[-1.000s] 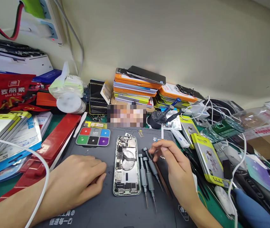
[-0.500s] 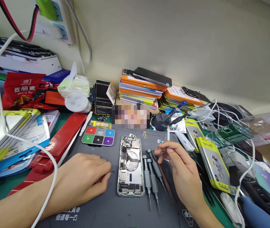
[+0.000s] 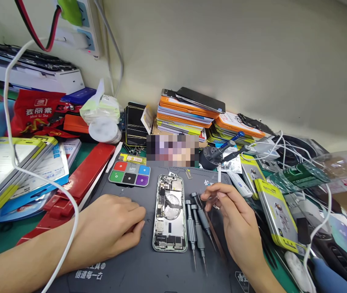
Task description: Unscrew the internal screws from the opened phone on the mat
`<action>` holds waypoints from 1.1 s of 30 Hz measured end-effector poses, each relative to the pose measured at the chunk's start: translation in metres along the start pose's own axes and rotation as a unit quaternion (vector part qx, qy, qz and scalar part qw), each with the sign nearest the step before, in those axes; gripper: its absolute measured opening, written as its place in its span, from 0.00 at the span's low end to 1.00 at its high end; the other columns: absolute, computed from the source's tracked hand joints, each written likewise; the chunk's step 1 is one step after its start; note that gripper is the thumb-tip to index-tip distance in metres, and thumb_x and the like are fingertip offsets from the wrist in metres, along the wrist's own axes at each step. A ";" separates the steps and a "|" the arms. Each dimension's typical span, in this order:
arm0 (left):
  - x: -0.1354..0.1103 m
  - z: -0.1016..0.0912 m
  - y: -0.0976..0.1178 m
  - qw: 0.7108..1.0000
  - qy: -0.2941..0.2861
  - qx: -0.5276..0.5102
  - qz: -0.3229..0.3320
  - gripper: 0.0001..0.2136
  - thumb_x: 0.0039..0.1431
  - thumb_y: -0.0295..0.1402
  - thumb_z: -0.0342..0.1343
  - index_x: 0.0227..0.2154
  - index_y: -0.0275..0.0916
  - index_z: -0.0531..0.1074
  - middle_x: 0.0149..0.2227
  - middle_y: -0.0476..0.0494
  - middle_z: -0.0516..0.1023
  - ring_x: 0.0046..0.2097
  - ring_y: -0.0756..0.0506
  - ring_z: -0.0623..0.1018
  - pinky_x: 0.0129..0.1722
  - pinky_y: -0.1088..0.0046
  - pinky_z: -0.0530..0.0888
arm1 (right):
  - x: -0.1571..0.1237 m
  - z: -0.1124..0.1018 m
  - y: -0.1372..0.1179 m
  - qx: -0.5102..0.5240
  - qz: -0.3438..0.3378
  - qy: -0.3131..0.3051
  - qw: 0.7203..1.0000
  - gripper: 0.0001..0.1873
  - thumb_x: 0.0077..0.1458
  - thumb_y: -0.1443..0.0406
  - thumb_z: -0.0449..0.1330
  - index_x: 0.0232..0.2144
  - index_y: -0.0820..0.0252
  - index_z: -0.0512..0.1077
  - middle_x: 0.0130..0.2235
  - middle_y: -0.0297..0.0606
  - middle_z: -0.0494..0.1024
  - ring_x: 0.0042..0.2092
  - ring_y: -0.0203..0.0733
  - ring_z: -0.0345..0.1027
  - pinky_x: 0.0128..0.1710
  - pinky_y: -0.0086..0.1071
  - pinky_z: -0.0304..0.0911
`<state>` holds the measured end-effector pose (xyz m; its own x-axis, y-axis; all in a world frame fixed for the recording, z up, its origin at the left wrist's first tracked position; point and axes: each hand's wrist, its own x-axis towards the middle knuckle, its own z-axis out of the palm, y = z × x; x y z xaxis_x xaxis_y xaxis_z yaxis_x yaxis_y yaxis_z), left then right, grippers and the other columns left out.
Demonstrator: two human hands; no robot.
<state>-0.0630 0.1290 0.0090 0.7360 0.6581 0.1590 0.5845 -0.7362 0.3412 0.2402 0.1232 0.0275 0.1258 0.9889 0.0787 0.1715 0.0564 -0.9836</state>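
Observation:
My left hand (image 3: 120, 224) rests on the dark repair mat (image 3: 121, 272), its fingers curled into a loose fist; nothing shows in it. To its right lies an opened phone (image 3: 170, 215), screen off and inner parts bare, with a round silver coil in the middle. Three grey screwdrivers (image 3: 199, 228) lie side by side just right of the phone. My right hand (image 3: 234, 219) is raised beside them, fingers bent together. A slim white stick (image 3: 219, 174) points up from its fingers; its lower end is mostly hidden. A brown strip (image 3: 217, 238) lies under that hand.
A colour-squared tray (image 3: 129, 173) sits at the mat's upper left. Behind are stacked boxes (image 3: 185, 110) and a black tool holder (image 3: 208, 158). A red stapler-like tool (image 3: 78, 183) lies left, yellow boxes (image 3: 278, 215) right. A white cable (image 3: 72, 228) crosses over my left forearm.
The whole scene has shifted slightly to the right in view. Both hands, the phone and the screwdrivers keep nearly the same places relative to each other.

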 end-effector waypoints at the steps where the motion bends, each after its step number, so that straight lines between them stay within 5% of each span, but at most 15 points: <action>1: 0.000 0.000 0.000 1.000 0.002 0.001 0.000 0.12 0.72 0.27 0.44 0.29 0.44 0.61 0.27 0.54 0.73 0.28 0.46 0.72 0.30 0.65 0.61 | 0.000 0.000 0.000 0.000 0.000 -0.001 1.000 0.11 0.71 0.57 0.60 0.42 0.52 0.81 0.37 0.36 0.83 0.35 0.40 0.73 0.38 0.33 0.68; 33: -0.001 0.004 -0.003 1.000 0.004 0.013 0.001 0.13 0.72 0.28 0.45 0.28 0.44 0.60 0.26 0.55 0.72 0.27 0.47 0.73 0.30 0.66 0.62 | 0.003 0.000 0.003 0.080 0.019 0.029 0.996 0.09 0.68 0.58 0.63 0.40 0.53 0.82 0.36 0.38 0.82 0.35 0.41 0.73 0.36 0.34 0.68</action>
<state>-0.0642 0.1293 0.0043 0.7341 0.6582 0.1669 0.5925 -0.7410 0.3160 0.2415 0.1259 0.0249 0.1867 0.9813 0.0462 0.0074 0.0456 -0.9989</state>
